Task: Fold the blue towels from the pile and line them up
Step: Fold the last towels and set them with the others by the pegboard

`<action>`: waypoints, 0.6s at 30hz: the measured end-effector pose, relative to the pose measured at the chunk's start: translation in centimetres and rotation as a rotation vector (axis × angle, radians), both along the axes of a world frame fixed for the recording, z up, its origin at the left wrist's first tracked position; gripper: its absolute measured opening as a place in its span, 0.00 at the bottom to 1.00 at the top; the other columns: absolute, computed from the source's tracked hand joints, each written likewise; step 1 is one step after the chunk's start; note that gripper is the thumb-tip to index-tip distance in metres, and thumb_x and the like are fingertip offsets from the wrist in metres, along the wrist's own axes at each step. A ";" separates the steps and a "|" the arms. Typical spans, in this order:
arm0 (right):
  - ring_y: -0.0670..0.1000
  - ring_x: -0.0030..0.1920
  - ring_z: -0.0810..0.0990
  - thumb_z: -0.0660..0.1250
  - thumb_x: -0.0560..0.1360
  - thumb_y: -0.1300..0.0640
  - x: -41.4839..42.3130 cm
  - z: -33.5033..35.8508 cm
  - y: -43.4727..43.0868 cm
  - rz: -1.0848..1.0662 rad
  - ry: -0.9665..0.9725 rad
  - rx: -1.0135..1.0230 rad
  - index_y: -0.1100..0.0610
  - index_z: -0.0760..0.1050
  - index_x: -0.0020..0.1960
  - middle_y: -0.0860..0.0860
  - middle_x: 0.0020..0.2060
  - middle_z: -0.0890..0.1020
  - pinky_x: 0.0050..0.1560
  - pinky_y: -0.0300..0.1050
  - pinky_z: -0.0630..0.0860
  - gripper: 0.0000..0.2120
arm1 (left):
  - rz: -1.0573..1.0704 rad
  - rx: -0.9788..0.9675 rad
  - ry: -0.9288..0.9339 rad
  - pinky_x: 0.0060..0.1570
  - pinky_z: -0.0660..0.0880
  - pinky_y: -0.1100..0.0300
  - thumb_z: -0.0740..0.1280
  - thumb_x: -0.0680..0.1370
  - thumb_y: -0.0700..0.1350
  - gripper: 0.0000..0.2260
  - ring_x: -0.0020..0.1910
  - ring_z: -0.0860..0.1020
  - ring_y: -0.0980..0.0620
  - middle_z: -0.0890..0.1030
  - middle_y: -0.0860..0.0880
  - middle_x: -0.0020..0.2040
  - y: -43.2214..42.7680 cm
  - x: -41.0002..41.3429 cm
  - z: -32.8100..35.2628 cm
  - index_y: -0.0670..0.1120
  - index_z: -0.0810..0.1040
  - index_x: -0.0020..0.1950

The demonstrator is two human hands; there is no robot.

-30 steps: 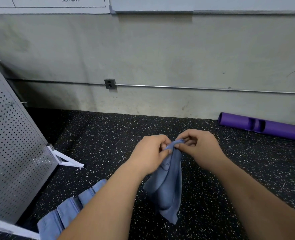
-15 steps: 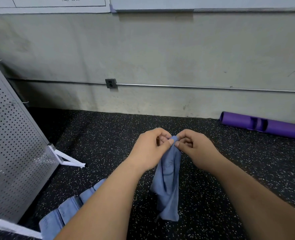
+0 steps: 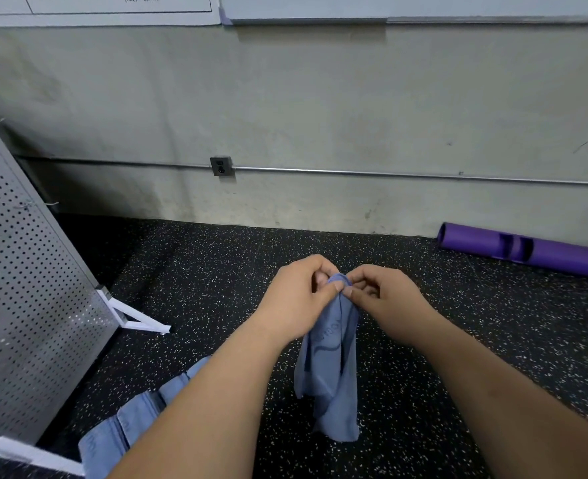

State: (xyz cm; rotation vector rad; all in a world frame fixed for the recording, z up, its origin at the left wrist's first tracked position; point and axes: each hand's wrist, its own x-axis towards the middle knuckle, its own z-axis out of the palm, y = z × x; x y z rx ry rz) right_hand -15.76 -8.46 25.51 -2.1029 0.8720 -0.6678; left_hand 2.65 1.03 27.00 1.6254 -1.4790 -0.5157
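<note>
A blue towel hangs limp in the air above the speckled black floor, bunched into a narrow drape. My left hand and my right hand pinch its top edge side by side, fingertips almost touching. Folded blue towels lie in a row on the floor at the lower left, partly hidden behind my left forearm.
A perforated metal panel on white feet leans at the left. A purple tube lies along the grey wall at the right. A conduit with an outlet box runs along the wall.
Both hands have edged closer together on the towel's top edge, and the hanging towel has swung and narrowed beneath them. The view has drifted slightly.
</note>
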 end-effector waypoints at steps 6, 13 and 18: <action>0.39 0.36 0.77 0.74 0.79 0.57 0.2 -0.2 0.5 0.010 0.098 -0.055 0.45 0.82 0.47 0.44 0.39 0.83 0.41 0.32 0.74 0.06 | 0.083 -0.101 -0.058 0.48 0.77 0.58 0.73 0.81 0.48 0.03 0.42 0.79 0.57 0.82 0.54 0.41 0.1 0.0 0.3 0.55 0.84 0.47; 0.42 0.34 0.77 0.71 0.81 0.54 -0.8 -0.9 -0.9 -0.093 0.314 -0.116 0.45 0.79 0.40 0.42 0.33 0.81 0.34 0.34 0.71 0.11 | 0.273 -0.318 0.192 0.47 0.77 0.58 0.73 0.81 0.47 0.03 0.43 0.80 0.53 0.84 0.53 0.42 -0.2 0.7 0.9 0.52 0.85 0.48; 0.43 0.34 0.78 0.69 0.81 0.55 -2.4 -1.3 -2.4 -0.234 0.407 -0.107 0.45 0.82 0.44 0.44 0.33 0.82 0.32 0.39 0.70 0.09 | 0.525 -0.412 0.245 0.52 0.77 0.59 0.72 0.82 0.48 0.04 0.46 0.81 0.55 0.84 0.52 0.47 -0.3 2.3 0.8 0.55 0.83 0.47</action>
